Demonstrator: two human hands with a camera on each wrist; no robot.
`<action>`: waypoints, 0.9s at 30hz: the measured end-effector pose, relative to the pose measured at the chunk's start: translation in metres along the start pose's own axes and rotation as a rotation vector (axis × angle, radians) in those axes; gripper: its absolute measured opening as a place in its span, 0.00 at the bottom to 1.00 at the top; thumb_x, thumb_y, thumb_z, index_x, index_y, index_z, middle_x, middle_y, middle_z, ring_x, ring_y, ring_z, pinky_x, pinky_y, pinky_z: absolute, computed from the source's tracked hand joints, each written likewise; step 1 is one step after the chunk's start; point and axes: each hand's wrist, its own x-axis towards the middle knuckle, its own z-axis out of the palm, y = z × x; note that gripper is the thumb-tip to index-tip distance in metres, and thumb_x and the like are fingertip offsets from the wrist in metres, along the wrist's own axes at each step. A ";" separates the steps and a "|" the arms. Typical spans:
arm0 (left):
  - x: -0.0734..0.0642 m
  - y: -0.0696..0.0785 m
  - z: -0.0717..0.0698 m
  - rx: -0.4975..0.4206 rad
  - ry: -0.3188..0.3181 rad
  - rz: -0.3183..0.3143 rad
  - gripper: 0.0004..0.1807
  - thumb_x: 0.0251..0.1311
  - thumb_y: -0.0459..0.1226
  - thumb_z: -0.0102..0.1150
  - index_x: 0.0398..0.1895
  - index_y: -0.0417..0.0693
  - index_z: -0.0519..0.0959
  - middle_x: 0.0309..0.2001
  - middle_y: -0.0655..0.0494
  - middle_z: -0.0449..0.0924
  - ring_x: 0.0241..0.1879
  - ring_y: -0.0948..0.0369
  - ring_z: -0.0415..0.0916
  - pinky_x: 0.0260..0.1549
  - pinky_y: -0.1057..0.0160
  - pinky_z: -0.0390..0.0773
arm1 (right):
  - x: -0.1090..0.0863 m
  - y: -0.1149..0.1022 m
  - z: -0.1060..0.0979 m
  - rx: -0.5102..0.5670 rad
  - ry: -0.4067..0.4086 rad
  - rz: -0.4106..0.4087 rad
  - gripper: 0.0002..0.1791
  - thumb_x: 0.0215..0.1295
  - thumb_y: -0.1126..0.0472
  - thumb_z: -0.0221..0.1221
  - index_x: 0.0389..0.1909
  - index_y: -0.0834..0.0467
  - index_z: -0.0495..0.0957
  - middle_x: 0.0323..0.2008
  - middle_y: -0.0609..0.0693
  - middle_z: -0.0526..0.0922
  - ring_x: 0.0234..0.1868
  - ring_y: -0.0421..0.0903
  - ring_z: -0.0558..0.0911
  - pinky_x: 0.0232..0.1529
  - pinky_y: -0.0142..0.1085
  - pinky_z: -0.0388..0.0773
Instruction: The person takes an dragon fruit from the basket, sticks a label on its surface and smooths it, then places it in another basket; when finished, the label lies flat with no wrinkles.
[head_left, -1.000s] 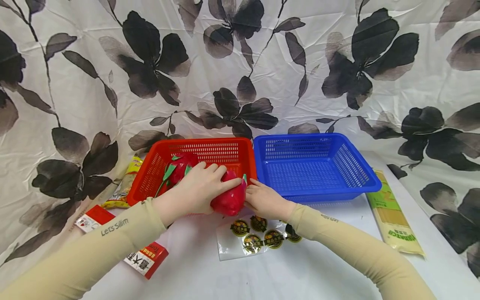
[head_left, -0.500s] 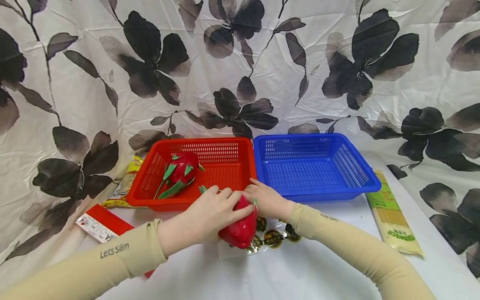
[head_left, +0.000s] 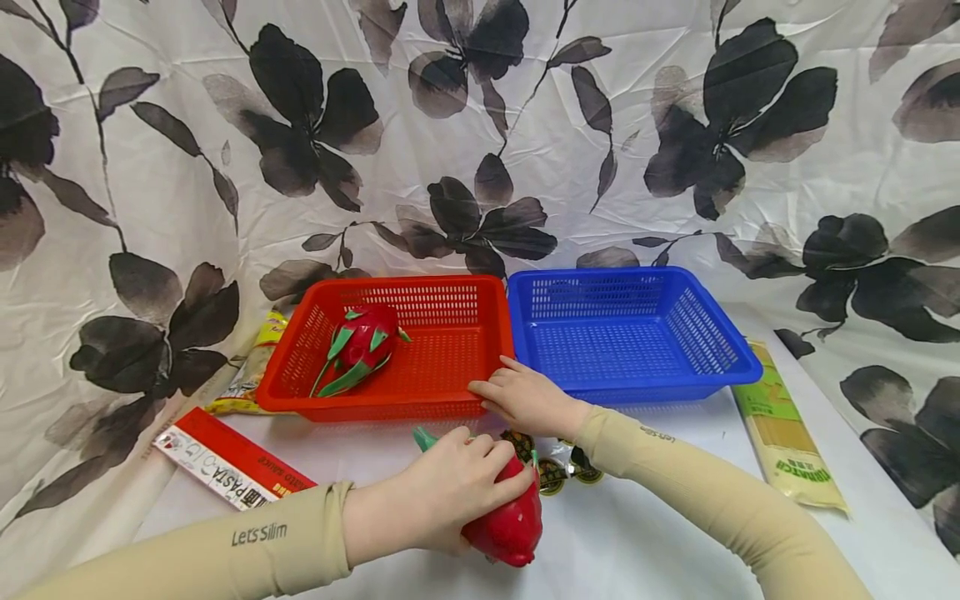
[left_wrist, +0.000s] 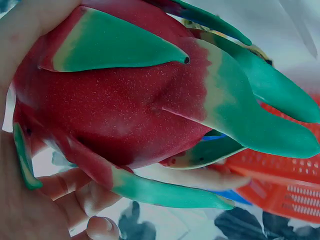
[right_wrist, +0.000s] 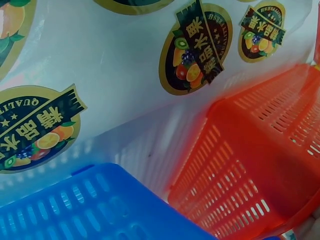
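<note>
In the head view my left hand [head_left: 457, 487] grips a red dragon fruit [head_left: 517, 529] with green-tipped scales, low over the white table in front of the baskets. The fruit [left_wrist: 125, 100] fills much of the left wrist view, with the thumb and fingers round one end. My right hand [head_left: 534, 402] holds the near right corner of the red basket [head_left: 390, 407], its fingers at the rim; the right wrist view shows almost nothing of this hand. A second dragon fruit [head_left: 367, 337] lies inside the red basket, at its left side.
A blue basket [head_left: 637, 392] stands right of the red one. Clear film with round fruit stickers [head_left: 551, 475] lies partly hidden by the hands. A red pasta box [head_left: 232, 458] and yellow bag [head_left: 247, 375] are left; a green-and-yellow noodle pack [head_left: 787, 433] is right.
My left hand has lifted one dragon fruit out of the red basket and carried it towards me and slightly right. My right hand stays by the basket corner.
</note>
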 end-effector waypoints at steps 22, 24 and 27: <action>0.020 0.051 0.025 -0.022 0.152 0.153 0.35 0.46 0.68 0.50 0.53 0.60 0.71 0.37 0.62 0.74 0.26 0.65 0.73 0.25 0.69 0.74 | 0.000 -0.001 0.000 -0.039 -0.003 -0.007 0.17 0.68 0.57 0.49 0.56 0.54 0.72 0.42 0.46 0.82 0.47 0.42 0.78 0.67 0.47 0.58; 0.022 0.052 0.027 -0.019 0.149 0.152 0.35 0.46 0.68 0.49 0.53 0.60 0.71 0.37 0.62 0.74 0.26 0.65 0.73 0.24 0.69 0.73 | 0.000 -0.001 0.001 -0.043 -0.012 0.001 0.17 0.68 0.57 0.49 0.56 0.54 0.72 0.43 0.46 0.82 0.48 0.42 0.78 0.67 0.46 0.57; 0.024 0.054 0.031 -0.023 0.151 0.157 0.34 0.46 0.68 0.49 0.52 0.60 0.71 0.36 0.62 0.74 0.26 0.66 0.73 0.23 0.69 0.72 | 0.000 -0.001 0.001 -0.046 -0.013 0.004 0.17 0.68 0.57 0.48 0.56 0.54 0.72 0.43 0.45 0.82 0.48 0.42 0.78 0.67 0.46 0.57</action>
